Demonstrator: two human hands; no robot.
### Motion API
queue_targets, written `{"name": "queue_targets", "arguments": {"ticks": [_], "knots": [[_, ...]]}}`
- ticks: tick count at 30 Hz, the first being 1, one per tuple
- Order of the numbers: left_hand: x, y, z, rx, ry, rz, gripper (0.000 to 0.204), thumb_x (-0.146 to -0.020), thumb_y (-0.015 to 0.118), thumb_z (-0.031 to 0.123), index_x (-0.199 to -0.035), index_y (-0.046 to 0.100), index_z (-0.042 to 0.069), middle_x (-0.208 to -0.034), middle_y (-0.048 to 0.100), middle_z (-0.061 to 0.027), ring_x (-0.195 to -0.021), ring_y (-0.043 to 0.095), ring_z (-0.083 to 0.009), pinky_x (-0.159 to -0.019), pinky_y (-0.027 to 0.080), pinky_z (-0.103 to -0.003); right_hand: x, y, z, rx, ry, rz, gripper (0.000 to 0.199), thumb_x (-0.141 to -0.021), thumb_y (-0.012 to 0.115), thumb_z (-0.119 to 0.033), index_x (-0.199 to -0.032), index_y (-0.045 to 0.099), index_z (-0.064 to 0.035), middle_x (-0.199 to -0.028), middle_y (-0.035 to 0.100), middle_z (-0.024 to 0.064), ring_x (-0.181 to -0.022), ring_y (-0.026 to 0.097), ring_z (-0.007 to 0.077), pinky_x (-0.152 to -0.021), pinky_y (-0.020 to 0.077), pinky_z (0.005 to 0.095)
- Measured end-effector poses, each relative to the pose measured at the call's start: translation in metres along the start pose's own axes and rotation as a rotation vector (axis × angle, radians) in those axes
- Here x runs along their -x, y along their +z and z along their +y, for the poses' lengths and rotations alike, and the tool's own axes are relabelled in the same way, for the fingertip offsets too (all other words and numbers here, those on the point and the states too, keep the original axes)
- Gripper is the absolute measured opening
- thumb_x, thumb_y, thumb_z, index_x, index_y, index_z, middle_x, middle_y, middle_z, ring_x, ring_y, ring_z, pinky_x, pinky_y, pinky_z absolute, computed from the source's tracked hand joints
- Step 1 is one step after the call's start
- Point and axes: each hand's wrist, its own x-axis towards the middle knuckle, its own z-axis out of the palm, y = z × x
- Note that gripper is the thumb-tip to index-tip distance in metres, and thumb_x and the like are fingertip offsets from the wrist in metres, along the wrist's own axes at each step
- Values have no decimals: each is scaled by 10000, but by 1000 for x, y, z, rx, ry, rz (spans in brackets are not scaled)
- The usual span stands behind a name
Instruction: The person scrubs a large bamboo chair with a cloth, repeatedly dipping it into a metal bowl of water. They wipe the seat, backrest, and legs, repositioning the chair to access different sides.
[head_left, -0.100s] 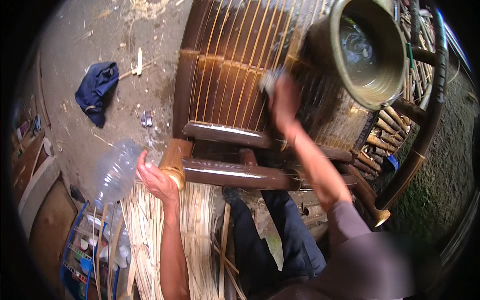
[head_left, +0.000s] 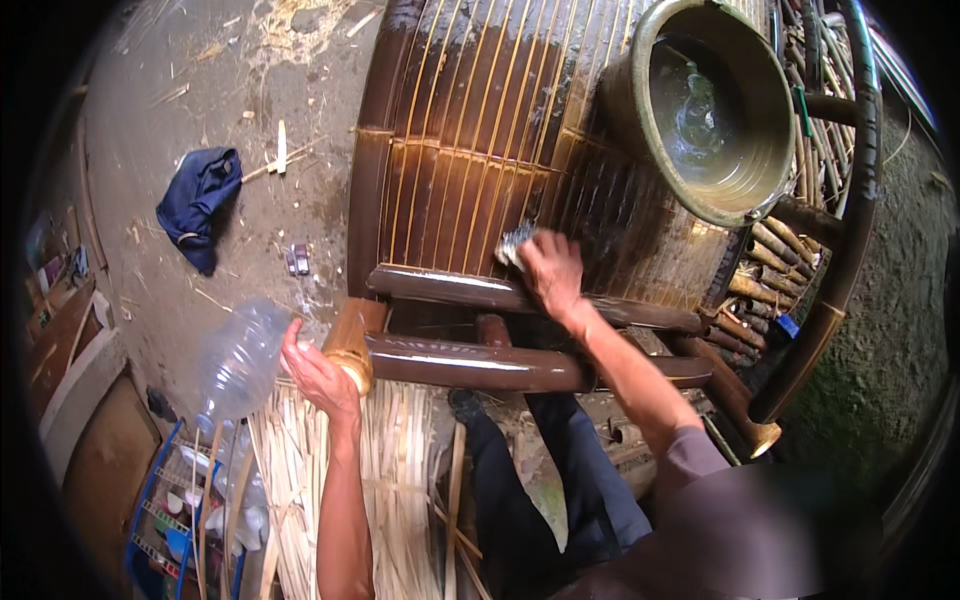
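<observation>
Spreading over the upper middle, the bamboo worktop point(head_left: 460, 205) lay wet and glossy, its dark brown slats parted by thin yellow lines; a patch that had been covered a moment earlier now showed. On its right part stood a round bucket point(head_left: 765, 150) with water inside, as before. At the left was a bulky clear bottle point(head_left: 240, 360), just beside the fingertips of the left hand point(head_left: 320, 375). That hand had hardly shifted; its fingers were stretched out next to a bamboo post point(head_left: 352, 325), though whether they touched it could not be told. The right hand point(head_left: 552, 268), well apart from the left, had come down toward the worktop's near edge and looked sharper than in its earlier blur. Its fingers were closed on a small pad point(head_left: 515, 245), which had travelled along. Pale with darker grey parts, crumpled and irregular, the pad was pressed against the slats near the front pole point(head_left: 450, 287).
</observation>
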Motion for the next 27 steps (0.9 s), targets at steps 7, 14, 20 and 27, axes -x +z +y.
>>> {"name": "queue_targets", "arguments": {"ticks": [7, 14, 20, 27], "knots": [[-72, 61, 24, 108, 103, 163, 295, -1014, 355, 131, -1185, 554, -3, -1163, 603, -165, -1079, 533, -348, -927, 395, -446, -155, 12, 53, -212, 212, 263, 139, -815, 653, -198, -814, 540, -118, -829, 516, 108, -807, 552, 296, -653, 429, 444], [-74, 57, 24, 159, 116, 168, 305, -1006, 349, 132, -1190, 559, 9, -1158, 604, -168, -1075, 534, -343, -940, 384, -433, -232, -4, 53, 222, -97, 375, 113, -783, 596, -122, -894, 582, -135, -882, 532, 99, -853, 531, 290, -696, 380, 432], [-72, 61, 9, 100, 189, 216, 300, -999, 361, 117, -1197, 549, -8, -1158, 604, -180, -1064, 539, -353, -911, 408, -444, -157, 23, -12, 22, -390, 102, 177, -810, 609, -129, -980, 610, -178, -962, 564, 42, -933, 540, 256, -790, 408, 416], [-70, 50, 6, 84, 166, 187, 293, -979, 409, 91, -1226, 529, -12, -1179, 589, -185, -1108, 542, -364, -972, 401, -460, -159, 31, -60, 60, -560, -276, 205, -866, 551, -179, -1045, 570, -278, -1048, 546, 27, -1067, 526, 215, -854, 395, 405]]}}
